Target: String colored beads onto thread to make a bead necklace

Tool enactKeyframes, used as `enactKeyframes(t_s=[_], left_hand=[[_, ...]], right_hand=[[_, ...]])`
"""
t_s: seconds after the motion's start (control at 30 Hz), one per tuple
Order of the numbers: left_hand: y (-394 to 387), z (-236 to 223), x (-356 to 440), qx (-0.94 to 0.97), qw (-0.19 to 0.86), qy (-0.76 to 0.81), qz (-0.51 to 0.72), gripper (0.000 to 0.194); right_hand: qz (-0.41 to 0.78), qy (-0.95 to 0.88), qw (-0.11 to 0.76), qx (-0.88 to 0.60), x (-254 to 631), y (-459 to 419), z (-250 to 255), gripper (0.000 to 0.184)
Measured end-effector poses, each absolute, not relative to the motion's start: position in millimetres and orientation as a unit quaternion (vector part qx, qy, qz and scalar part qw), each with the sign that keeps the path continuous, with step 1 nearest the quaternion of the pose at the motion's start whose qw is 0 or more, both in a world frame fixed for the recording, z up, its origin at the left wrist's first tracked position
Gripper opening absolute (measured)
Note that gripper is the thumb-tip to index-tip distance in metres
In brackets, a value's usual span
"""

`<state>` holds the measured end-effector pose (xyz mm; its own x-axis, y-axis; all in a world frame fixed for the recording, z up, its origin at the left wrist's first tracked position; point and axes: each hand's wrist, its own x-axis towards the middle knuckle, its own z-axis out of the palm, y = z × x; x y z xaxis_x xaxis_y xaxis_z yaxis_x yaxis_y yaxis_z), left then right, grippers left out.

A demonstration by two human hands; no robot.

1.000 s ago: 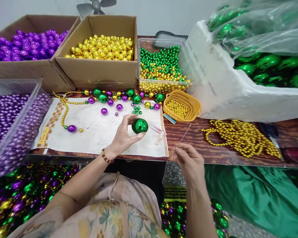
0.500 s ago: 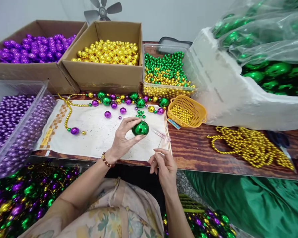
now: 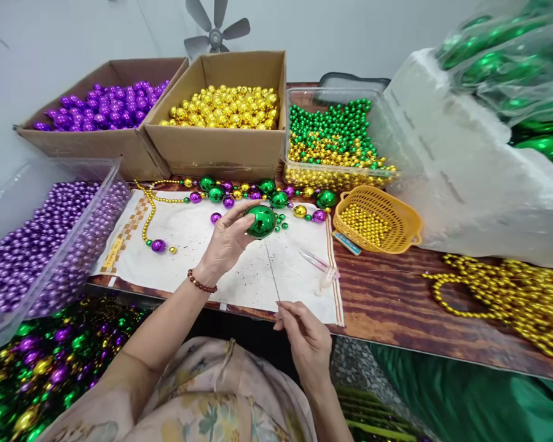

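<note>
Held up over the white cloth (image 3: 203,270), a large shiny green bead (image 3: 262,222) sits in the closed fingers of my left hand (image 3: 225,242). My right hand (image 3: 304,337), lower and nearer the table's front edge, pinches a long thin needle (image 3: 273,273). Its tip points up at the underside of the green bead; whether they touch I cannot tell. Behind the bead lie several small green beads (image 3: 281,222) and a purple bead (image 3: 215,218). Pink-handled snips (image 3: 317,263) rest on the cloth at the right. A strung bead garland (image 3: 279,199) runs along the cloth's back edge.
Boxes of purple beads (image 3: 104,107) and gold beads (image 3: 225,107) stand behind. A clear tub (image 3: 341,169) holds green and gold beads; another tub (image 3: 113,178) holds purple ones. At right are a yellow basket (image 3: 396,239), gold bead strands (image 3: 493,294) and a foam box (image 3: 447,153).
The view has swung, so the table things appear further right. My left hand has turned and raised the green bead. In my right hand the needle now shows plainly, pointing toward the bead.
</note>
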<state>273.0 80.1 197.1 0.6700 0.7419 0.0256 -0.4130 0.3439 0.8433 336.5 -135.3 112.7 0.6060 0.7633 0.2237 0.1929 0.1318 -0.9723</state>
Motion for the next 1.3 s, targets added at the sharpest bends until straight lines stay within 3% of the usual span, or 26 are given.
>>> enactKeyframes(t_s=[0.63,0.97,1.3], left_hand=[[76,197,281,0.356,0.857,0.202,0.313,0.042],[56,196,280,0.394,0.837,0.180,0.334,0.035],[42,200,269,0.457,0.788,0.143,0.388,0.039]], right_hand=[[0.204,-0.388,0.634,-0.637,332,-127,108,0.016],[0.182,-0.362,0.667,-0.625,328,-109,110,0.016],[0.159,-0.375,0.697,-0.591,324,-101,109,0.019]])
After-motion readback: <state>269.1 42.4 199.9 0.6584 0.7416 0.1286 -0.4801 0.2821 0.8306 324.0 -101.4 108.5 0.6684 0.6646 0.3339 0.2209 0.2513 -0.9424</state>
